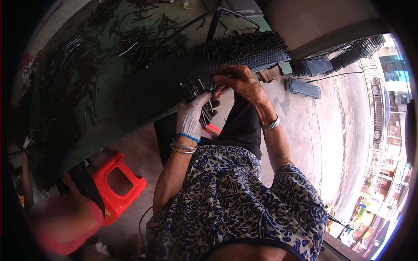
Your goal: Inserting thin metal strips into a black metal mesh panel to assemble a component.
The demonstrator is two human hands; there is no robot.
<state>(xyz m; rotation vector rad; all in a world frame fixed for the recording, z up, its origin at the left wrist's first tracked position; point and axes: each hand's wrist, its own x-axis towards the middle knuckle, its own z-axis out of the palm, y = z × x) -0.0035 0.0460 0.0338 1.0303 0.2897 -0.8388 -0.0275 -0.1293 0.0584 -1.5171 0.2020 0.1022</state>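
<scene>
A white knitted glove covers my left hand (193,113), which is closed round a bundle of thin dark sticks (206,114) with pale, shiny ends. The bundle's ends fan out above and below the glove. My right hand (239,82) is bare and meets the left one at the top of the bundle. Its thumb and fingertips are pinched together, but whatever lies between them is too small to make out. Just beyond both hands lies a long black board (161,82) with a honeycomb of holes. Many short dark pieces (244,48) stand packed along its far right part.
Loose dark sticks (143,37) lie scattered over the green tabletop (109,108). A black metal frame (215,24) rises behind the board. At left, a red stool (119,187) stands near another person in pink (65,226). Dark grey trays (303,88) rest on the floor at right.
</scene>
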